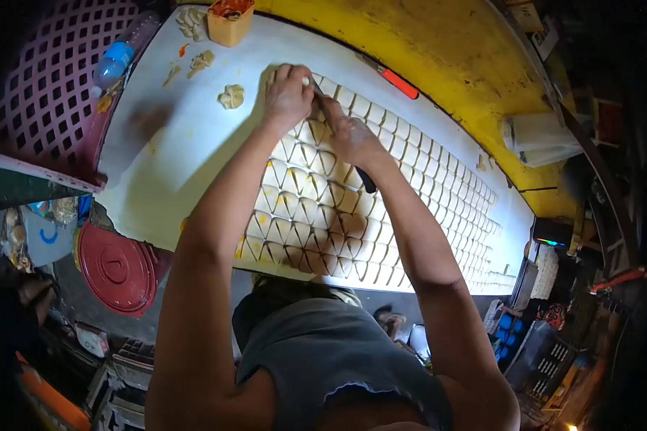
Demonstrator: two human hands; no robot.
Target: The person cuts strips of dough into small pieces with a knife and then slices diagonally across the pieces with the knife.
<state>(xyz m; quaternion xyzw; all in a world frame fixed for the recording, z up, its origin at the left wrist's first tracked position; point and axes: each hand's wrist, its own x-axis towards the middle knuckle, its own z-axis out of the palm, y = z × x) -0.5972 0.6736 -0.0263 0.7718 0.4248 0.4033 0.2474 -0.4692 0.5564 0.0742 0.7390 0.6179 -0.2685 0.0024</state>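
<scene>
A large sheet of pale dough pieces [424,172] lies on the white tabletop, cut in rows; those nearest my body on the left are split into triangles. My right hand [354,135] is closed around a knife [367,181]. Its black handle end sticks out below my palm, and the blade points to the far left corner of the dough. Beside the blade tip, my left hand [287,97] is closed with curled fingers on a dough piece at that corner, mostly covered by the fingers. A loose dough lump [231,96] sits left of this hand.
An orange tub [230,21] stands at the far left of the white table [144,165], near dough scraps [201,63]. A red-handled tool [400,84] lies along the far edge. A pink crate [50,93] with a bottle [115,63] adjoins the left. Below is a red lid [116,267].
</scene>
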